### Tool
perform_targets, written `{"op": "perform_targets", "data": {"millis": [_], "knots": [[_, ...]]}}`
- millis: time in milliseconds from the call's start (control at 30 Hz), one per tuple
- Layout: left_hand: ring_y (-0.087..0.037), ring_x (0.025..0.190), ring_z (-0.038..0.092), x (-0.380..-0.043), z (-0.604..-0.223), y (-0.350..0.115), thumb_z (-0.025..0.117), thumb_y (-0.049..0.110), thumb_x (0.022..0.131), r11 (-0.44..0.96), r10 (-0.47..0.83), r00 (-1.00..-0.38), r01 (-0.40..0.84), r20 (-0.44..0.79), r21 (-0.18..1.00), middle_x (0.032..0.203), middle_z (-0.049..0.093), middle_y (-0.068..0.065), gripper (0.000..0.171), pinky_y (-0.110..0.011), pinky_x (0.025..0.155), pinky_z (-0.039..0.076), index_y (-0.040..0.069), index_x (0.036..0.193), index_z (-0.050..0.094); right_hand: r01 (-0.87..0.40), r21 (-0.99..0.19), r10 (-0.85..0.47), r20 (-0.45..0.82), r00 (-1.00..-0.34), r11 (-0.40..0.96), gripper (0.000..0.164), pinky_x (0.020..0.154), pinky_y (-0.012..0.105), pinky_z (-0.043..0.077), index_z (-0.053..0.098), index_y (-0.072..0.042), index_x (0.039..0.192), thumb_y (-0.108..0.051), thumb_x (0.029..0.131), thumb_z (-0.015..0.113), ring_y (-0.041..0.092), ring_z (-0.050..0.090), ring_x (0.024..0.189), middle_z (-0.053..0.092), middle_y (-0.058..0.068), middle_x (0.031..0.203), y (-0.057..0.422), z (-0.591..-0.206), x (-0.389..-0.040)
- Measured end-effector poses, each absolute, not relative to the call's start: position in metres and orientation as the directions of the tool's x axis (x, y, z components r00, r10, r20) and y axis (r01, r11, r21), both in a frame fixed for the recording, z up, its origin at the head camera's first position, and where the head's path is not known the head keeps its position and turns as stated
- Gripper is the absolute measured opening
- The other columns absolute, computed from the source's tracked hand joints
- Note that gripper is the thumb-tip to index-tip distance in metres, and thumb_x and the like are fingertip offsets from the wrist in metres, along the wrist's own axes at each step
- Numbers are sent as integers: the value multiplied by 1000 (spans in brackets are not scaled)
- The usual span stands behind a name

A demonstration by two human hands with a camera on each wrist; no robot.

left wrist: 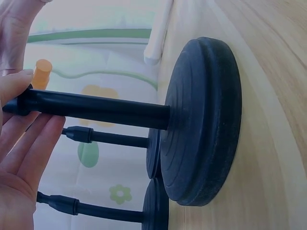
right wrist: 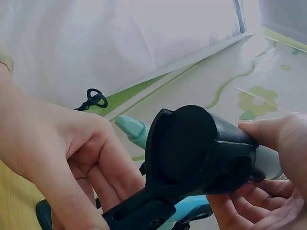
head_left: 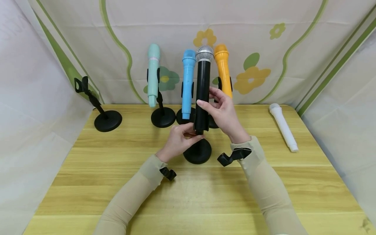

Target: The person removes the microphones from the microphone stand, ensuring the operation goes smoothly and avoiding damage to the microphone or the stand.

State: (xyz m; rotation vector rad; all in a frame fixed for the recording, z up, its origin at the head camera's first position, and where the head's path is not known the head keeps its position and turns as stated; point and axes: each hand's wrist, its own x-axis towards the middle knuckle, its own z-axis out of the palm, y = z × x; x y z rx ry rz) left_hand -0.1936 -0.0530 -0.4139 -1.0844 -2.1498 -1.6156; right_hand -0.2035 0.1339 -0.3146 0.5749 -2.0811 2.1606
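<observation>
My right hand [head_left: 225,114] holds a black microphone [head_left: 203,81] with a silver mesh head, its thumb along the near side of the body. The microphone stands nearly upright, and its lower end sits in the clip [right wrist: 156,143] of a black desk stand. Just under that clip, my left hand [head_left: 177,142] grips the top of the stand's pole [left wrist: 110,108] between thumb and fingers. The round stand base [head_left: 197,153] rests on the wooden table. In the right wrist view the flat end of the microphone [right wrist: 189,139] shows inside the clip.
Behind stand a mint microphone [head_left: 153,75], a blue microphone [head_left: 188,83] and an orange microphone [head_left: 224,70], each on a black stand. At the left is a bare stand [head_left: 108,120] with its clip raised. A white microphone [head_left: 283,127] lies on the table [head_left: 188,202] at the right.
</observation>
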Motion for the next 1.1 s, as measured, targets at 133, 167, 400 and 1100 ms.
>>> {"op": "perform_targets", "data": {"millis": [133, 167, 400, 1100], "knots": [[-12, 86, 73, -194, -415, -53, 82, 6, 88, 114, 411, -696, 681, 589, 724, 98, 76, -4, 24, -27, 73, 61, 5, 110, 73, -323, -943, -180, 332, -926, -77, 50, 90, 37, 58, 51, -1, 141, -10, 96, 71, 29, 69, 96, 56, 15, 119, 133, -315, -205], [-12, 86, 73, -194, -414, -53, 82, 6, 88, 113, 412, -694, 682, 590, 723, 98, 76, -4, 24, -28, 73, 61, 5, 110, 73, -330, -941, -176, 339, -924, -79, 50, 89, 38, 58, 50, -1, 141, -9, 96, 71, 29, 68, 95, 56, 15, 119, 133, -315, -205], [-13, 86, 73, -195, -414, -52, 82, 7, 88, 110, 411, -690, 686, 596, 719, 99, 76, -4, 26, -28, 72, 61, 5, 112, 73, -371, -927, -151, 376, -914, -61, 51, 86, 37, 59, 48, 0, 140, -8, 96, 71, 30, 67, 90, 55, 14, 118, 131, -311, -211], [-18, 82, 74, -194, -417, -52, 82, -3, 84, 109, 393, -683, 700, 616, 706, 96, 76, -6, 29, -36, 70, 63, 4, 111, 74, -382, -921, -39, 385, -922, -73, 50, 83, 35, 60, 59, -5, 135, -15, 91, 79, 28, 68, 86, 55, 15, 111, 122, -310, -221]]}}
